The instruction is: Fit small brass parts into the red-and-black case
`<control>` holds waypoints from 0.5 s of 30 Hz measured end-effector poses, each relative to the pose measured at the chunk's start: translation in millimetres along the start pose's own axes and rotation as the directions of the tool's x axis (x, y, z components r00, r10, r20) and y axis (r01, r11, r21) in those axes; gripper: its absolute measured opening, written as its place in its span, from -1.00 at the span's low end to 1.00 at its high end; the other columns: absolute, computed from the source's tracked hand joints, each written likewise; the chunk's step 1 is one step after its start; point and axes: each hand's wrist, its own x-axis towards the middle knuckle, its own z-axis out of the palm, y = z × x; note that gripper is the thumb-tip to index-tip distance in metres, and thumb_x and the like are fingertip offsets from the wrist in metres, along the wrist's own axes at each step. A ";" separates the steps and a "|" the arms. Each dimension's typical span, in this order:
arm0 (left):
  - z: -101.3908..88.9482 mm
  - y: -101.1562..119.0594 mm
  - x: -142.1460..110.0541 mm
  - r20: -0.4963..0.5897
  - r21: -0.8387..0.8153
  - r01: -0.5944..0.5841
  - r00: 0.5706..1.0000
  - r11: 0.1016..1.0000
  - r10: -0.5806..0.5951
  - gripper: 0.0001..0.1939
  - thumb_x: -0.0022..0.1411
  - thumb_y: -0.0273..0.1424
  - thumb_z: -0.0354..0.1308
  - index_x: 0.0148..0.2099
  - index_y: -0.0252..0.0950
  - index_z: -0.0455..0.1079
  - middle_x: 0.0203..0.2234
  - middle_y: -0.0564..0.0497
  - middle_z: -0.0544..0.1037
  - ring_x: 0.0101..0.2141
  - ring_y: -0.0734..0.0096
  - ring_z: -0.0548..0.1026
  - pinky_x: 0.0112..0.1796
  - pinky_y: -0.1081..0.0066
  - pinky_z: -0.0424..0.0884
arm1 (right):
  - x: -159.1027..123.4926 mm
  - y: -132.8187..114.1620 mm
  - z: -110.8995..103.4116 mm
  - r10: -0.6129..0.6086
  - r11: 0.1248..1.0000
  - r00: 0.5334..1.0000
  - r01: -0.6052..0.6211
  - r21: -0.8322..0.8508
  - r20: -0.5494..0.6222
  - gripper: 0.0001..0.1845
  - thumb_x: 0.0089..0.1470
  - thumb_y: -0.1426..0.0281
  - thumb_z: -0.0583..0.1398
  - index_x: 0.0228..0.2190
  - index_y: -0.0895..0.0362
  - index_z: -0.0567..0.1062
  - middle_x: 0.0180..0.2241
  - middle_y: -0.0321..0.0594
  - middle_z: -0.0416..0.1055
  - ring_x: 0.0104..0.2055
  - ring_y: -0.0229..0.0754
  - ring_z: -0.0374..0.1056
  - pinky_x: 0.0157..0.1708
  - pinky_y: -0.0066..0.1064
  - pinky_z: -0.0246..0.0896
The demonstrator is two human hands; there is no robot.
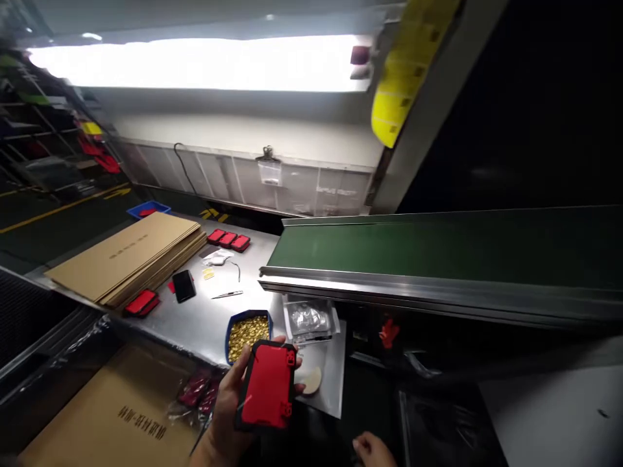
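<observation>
while the left hand grips a red case from below, fingers curled round its black edge and thumb on the left side, the case sits upright and slightly tilted, low in the middle of the view, above the table's near edge. right hand pokes in at the bottom edge, only knuckles and a thumb showing, touching nothing i can make out; whether it is spread or closed i cannot tell. just left of the case, a cardboard box with shiny packets beside it. right behind the case, a blue tray full of small gold parts on the metal table. beside that tray, a clear bag of silvery bits, and a pale disc on a grey sheet. further back, a black block, another red case, a thin tool, some white scraps. then a stack of flat cardboard at left, and three red cases in a row behind it. to the right, the green conveyor belt runs away. far off, a bright light strip and yellow tags hanging.
</observation>
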 end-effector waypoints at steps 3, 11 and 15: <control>-12.9 28.1 -18.9 -0.018 -0.028 0.008 1.000 1.000 -0.009 -0.42 0.37 -0.05 0.10 0.23 -0.35 0.36 0.13 -0.35 0.48 -0.03 -0.26 0.56 -0.05 -0.01 0.54 | 23.4 -32.9 23.8 -0.018 0.998 0.998 0.015 -0.069 -0.057 -0.63 0.31 0.19 0.02 -0.45 0.10 0.40 -0.49 -0.25 0.49 -0.36 -0.12 0.51 -0.26 -0.33 0.40; -36.0 71.0 -42.5 -0.064 -0.153 0.115 0.990 0.982 -0.126 -0.31 0.25 -0.02 0.25 0.14 -0.55 0.43 0.01 -0.33 0.57 -0.14 -0.14 0.61 -0.16 0.14 0.61 | 59.3 -136.0 63.1 0.118 0.970 0.971 -0.158 -0.185 -0.209 -0.33 0.07 -0.02 0.24 0.00 0.25 0.36 0.04 0.24 0.44 0.05 0.25 0.44 -0.05 -0.02 0.36; -45.4 73.0 -47.3 -0.096 -0.152 0.105 0.988 0.983 -0.120 -0.31 0.34 0.01 0.11 0.18 -0.55 0.40 0.07 -0.34 0.53 -0.10 -0.19 0.59 -0.15 0.07 0.61 | 62.9 -158.8 74.1 0.145 0.982 0.978 -0.160 -0.096 -0.151 -0.58 0.10 0.21 0.31 -0.12 0.24 0.44 -0.11 0.01 0.53 -0.08 0.00 0.50 -0.03 -0.10 0.39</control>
